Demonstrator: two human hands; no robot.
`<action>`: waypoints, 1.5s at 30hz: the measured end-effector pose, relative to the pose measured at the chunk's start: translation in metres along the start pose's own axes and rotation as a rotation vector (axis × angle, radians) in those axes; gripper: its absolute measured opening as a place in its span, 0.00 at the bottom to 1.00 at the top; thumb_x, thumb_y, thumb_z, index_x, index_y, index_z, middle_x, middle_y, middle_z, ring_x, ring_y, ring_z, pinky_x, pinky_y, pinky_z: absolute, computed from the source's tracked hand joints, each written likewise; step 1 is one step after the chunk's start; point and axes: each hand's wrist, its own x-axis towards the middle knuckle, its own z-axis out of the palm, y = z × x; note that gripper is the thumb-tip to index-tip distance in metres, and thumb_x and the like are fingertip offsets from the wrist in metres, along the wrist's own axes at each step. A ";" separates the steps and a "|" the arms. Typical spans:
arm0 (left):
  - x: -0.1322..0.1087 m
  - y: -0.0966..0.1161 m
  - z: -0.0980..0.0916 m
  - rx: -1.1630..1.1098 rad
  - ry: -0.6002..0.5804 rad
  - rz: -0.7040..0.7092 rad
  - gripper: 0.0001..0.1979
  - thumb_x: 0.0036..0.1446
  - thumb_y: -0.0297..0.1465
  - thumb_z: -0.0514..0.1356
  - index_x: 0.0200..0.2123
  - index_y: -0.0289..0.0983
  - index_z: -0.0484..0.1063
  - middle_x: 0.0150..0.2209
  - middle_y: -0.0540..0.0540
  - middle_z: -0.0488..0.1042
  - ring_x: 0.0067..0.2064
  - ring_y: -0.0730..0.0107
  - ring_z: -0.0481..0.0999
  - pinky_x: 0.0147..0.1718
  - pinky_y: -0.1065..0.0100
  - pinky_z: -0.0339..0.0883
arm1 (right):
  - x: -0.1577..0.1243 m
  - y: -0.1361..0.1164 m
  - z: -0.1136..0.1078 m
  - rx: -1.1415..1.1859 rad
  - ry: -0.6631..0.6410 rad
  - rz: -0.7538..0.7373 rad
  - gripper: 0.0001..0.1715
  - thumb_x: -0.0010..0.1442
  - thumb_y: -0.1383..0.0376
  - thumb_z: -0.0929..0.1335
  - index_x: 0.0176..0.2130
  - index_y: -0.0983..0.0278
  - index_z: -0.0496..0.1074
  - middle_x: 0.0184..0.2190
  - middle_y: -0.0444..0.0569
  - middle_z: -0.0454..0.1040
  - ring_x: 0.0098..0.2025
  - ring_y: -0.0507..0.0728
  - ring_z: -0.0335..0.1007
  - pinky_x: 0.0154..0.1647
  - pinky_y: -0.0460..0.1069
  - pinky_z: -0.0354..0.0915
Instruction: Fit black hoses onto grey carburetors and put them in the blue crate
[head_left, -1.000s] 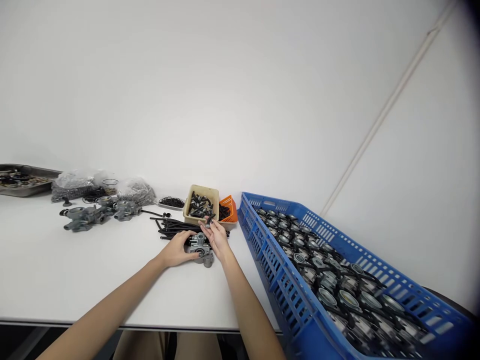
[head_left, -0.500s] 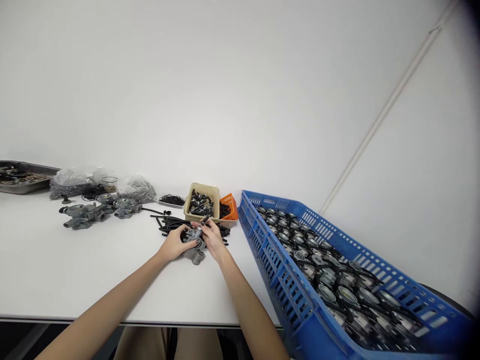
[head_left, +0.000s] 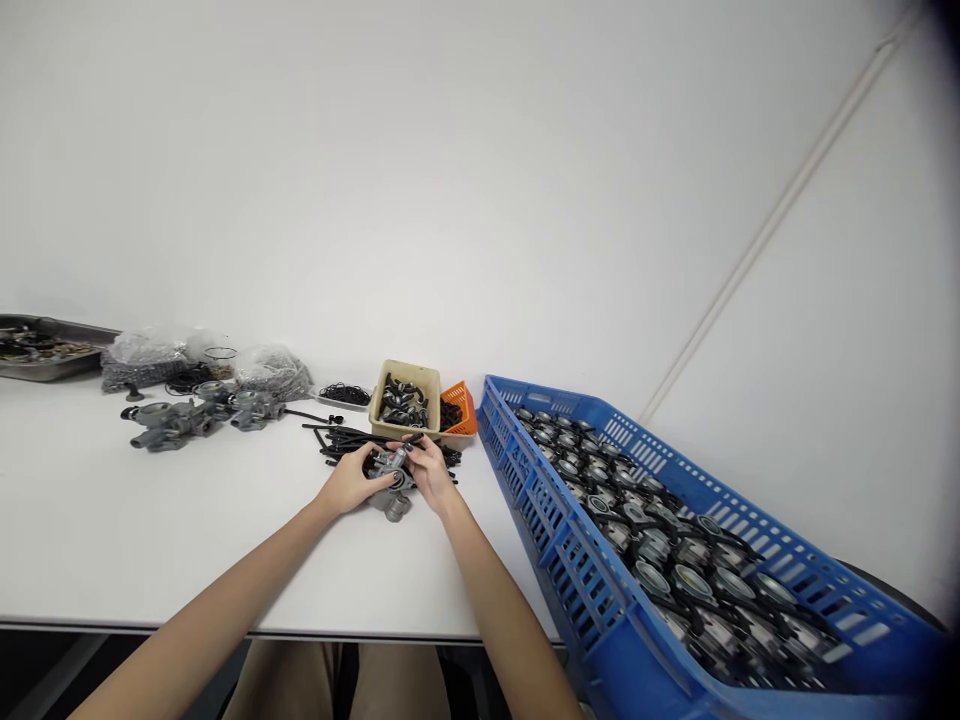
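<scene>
The grey metal part (head_left: 393, 500) is on the near side of the cream bin (head_left: 412, 370), by the black tubes (head_left: 349, 439) in front of that bin. The person's left hand (head_left: 351, 482) is wrapped around it; the right hand (head_left: 429, 472) pinches a small black piece (head_left: 414, 439) against its bin-facing end. The step in hand looks like fitting piece to part; whether they are joined, one cannot tell. The next move seems to call for a firm left hold and careful alignment by the right fingertips.
</scene>
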 end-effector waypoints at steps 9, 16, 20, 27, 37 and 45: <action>-0.002 0.004 -0.004 0.025 -0.013 -0.004 0.21 0.46 0.44 0.62 0.40 0.37 0.69 0.37 0.46 0.76 0.37 0.63 0.74 0.36 0.66 0.64 | 0.001 0.003 -0.004 -0.013 -0.020 0.004 0.18 0.45 0.63 0.74 0.37 0.62 0.68 0.33 0.47 0.78 0.35 0.56 0.75 0.44 0.51 0.67; 0.000 0.000 -0.002 0.027 -0.006 0.007 0.20 0.46 0.43 0.62 0.40 0.37 0.69 0.36 0.47 0.76 0.35 0.64 0.73 0.34 0.68 0.63 | 0.006 0.008 -0.011 -0.024 -0.031 0.009 0.21 0.43 0.62 0.76 0.37 0.63 0.69 0.33 0.46 0.77 0.33 0.54 0.74 0.40 0.48 0.67; 0.000 -0.003 -0.001 0.031 -0.004 0.018 0.20 0.46 0.42 0.62 0.40 0.37 0.69 0.35 0.48 0.76 0.34 0.66 0.73 0.33 0.69 0.63 | 0.007 0.008 -0.010 -0.029 -0.016 0.019 0.22 0.42 0.63 0.77 0.37 0.63 0.70 0.33 0.45 0.77 0.32 0.53 0.74 0.39 0.47 0.67; 0.001 -0.003 -0.002 0.049 -0.003 0.027 0.20 0.47 0.43 0.62 0.40 0.36 0.69 0.33 0.48 0.76 0.33 0.67 0.72 0.32 0.70 0.62 | 0.006 0.007 -0.009 -0.014 -0.023 0.017 0.21 0.43 0.64 0.76 0.38 0.63 0.71 0.32 0.45 0.76 0.33 0.52 0.73 0.39 0.46 0.66; 0.000 -0.003 -0.002 0.034 -0.023 0.008 0.19 0.47 0.41 0.62 0.40 0.37 0.68 0.34 0.49 0.75 0.33 0.68 0.71 0.33 0.70 0.61 | 0.005 0.005 -0.008 -0.056 -0.024 0.013 0.19 0.42 0.63 0.76 0.34 0.63 0.71 0.33 0.46 0.76 0.34 0.53 0.73 0.42 0.48 0.65; 0.000 -0.002 -0.002 0.025 -0.029 -0.006 0.19 0.47 0.43 0.62 0.39 0.37 0.68 0.32 0.49 0.75 0.32 0.68 0.71 0.31 0.71 0.61 | 0.006 0.007 -0.004 0.024 0.013 0.026 0.16 0.45 0.61 0.75 0.34 0.63 0.71 0.27 0.41 0.70 0.31 0.51 0.71 0.34 0.45 0.64</action>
